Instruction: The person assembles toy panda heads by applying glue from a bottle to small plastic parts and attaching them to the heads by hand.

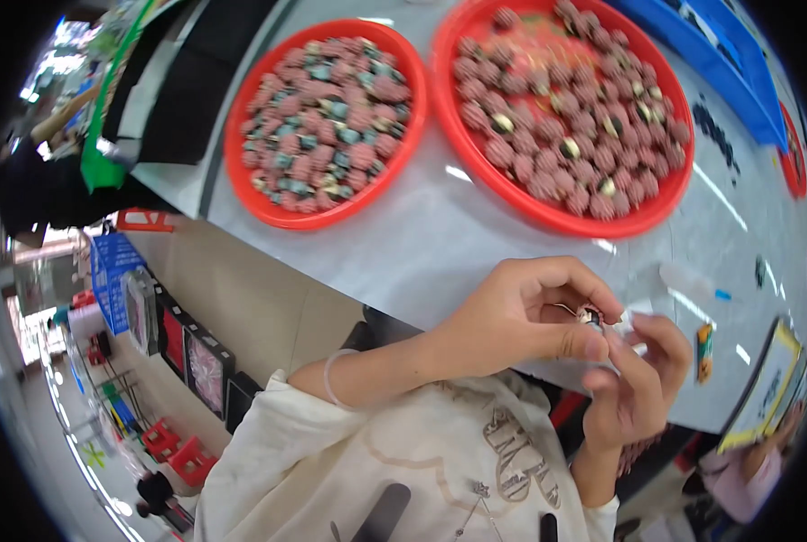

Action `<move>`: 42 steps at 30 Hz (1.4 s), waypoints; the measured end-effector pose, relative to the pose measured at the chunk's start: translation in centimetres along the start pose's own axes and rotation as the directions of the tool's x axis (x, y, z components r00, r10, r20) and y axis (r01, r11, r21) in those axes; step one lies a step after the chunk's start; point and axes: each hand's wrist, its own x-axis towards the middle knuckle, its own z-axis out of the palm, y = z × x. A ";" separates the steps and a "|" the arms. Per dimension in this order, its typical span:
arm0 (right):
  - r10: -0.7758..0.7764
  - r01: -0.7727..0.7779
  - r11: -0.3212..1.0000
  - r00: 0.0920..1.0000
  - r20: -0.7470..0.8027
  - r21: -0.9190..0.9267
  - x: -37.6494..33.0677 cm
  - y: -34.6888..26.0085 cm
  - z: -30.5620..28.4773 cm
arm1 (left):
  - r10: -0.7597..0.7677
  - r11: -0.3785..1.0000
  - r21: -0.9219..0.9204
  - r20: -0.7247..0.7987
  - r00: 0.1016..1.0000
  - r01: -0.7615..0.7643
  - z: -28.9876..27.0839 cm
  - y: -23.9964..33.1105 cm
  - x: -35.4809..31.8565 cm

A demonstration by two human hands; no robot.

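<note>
My left hand (521, 316) is closed in a pinch, thumb and forefinger around a small pinkish ridged piece (588, 313) with a dark and whitish part. From the other side my right hand (638, 384) meets it, its bent fingertips pressed at the same piece. Fingers cover most of it, so its exact kind does not show. Beyond my hands, a large red round tray (593, 226) holds many pink ridged pieces (548, 185), a few with cream and black parts. To its left, a smaller red tray (300, 219) is heaped with similar pieces bearing grey-blue parts.
A blue bin (756, 99) stands at the far right, with small dark pieces (715, 135) beside it. Nearer lie a clear item with a blue tip (693, 283) and an orange-green tube-like item (704, 352). Another person's pink sleeve (742, 483) shows at lower right.
</note>
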 end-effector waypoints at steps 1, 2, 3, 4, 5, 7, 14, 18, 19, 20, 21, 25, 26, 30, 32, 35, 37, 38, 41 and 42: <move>0.002 -0.004 0.999 0.999 -0.039 -0.047 0.1 -0.2 -0.4 | 0.034 0.999 0.028 -0.007 0.999 -0.034 -0.4 1.5 0.0; -0.027 0.026 0.999 0.998 -0.050 -0.022 -0.1 -0.1 -0.9 | 0.245 0.915 0.335 -0.021 0.969 -0.224 -1.3 3.3 -0.4; 0.027 -0.028 1.000 0.998 -0.048 -0.014 -0.2 0.1 -1.2 | 0.436 0.712 0.601 0.027 0.899 -0.363 -2.4 5.1 -0.8; 0.084 -0.085 0.996 0.995 -0.045 -0.008 -0.7 0.4 -1.3 | 0.522 0.405 0.881 -0.003 0.853 -0.245 -3.6 7.0 -1.6; 0.055 -0.055 0.998 0.997 -0.054 0.012 -1.0 0.7 -1.3 | 0.613 0.040 0.998 0.008 0.790 -0.041 -4.4 9.1 -1.9; 0.184 -0.182 0.983 0.980 -0.074 0.037 -1.1 1.5 -0.8 | 0.636 -0.262 0.961 0.103 0.765 0.089 -7.9 11.4 -1.8; 0.211 -0.208 0.976 0.976 -0.049 0.057 -0.6 0.1 -0.2 | 0.599 -0.515 0.835 0.189 0.778 0.194 -9.5 12.8 -2.7; 0.243 -0.238 0.968 0.969 -0.053 0.076 -0.9 0.3 0.0 | 0.720 -0.446 0.835 0.121 0.683 0.322 -10.7 12.9 -3.3; 0.249 -0.245 0.967 0.967 -0.049 0.074 -1.0 0.3 -0.1 | 0.761 -0.394 0.847 0.082 0.644 0.358 -10.9 12.8 -3.3; 0.255 -0.252 0.965 0.966 -0.042 0.074 -1.0 0.2 -0.1 | 0.797 -0.340 0.855 0.040 0.602 0.393 -11.0 12.7 -3.4; 0.246 -0.242 0.967 0.968 -0.044 0.076 -0.9 0.1 0.0 | 0.806 -0.332 0.863 0.050 0.590 0.380 -11.1 12.4 -3.5; 0.252 -0.250 0.967 0.967 -0.037 0.057 -1.0 -0.3 0.1 | 0.688 -0.474 0.851 0.198 0.698 0.226 -10.1 12.5 -4.0; 0.258 -0.255 0.965 0.965 -0.043 0.063 -1.1 -0.4 0.2 | 0.691 -0.474 0.851 0.202 0.694 0.224 -10.1 12.4 -4.2; 0.239 -0.236 0.970 0.970 -0.044 0.060 -1.4 -0.3 0.3 | 0.676 -0.431 0.862 0.112 0.728 0.267 -9.8 12.2 -4.6; 0.239 -0.236 0.969 0.970 -0.033 0.078 -1.5 -0.4 0.3 | 0.719 -0.400 0.856 0.072 0.692 0.327 -9.7 12.1 -4.5; 0.225 -0.223 0.973 0.974 -0.029 0.052 -1.7 -0.5 0.0 | 0.782 -0.419 0.817 0.103 0.615 0.396 -10.6 11.6 -4.1; 0.225 -0.223 0.973 0.974 -0.034 0.051 -1.9 -0.5 0.0 | 0.785 -0.366 0.864 0.087 0.614 0.346 -10.9 11.6 -4.0; 0.236 -0.234 0.971 0.971 -0.036 0.048 -2.0 -0.5 0.0 | 0.786 -0.365 0.866 0.089 0.611 0.343 -10.8 11.7 -4.1; 0.234 -0.231 0.972 0.971 -0.049 0.050 -2.0 -0.5 0.0 | 0.747 -0.371 0.876 0.084 0.660 0.307 -10.5 11.7 -4.3; 0.230 -0.228 0.972 0.972 -0.047 0.051 -2.0 -0.6 0.0 | 0.751 -0.366 0.866 0.059 0.657 0.340 -10.3 11.7 -4.3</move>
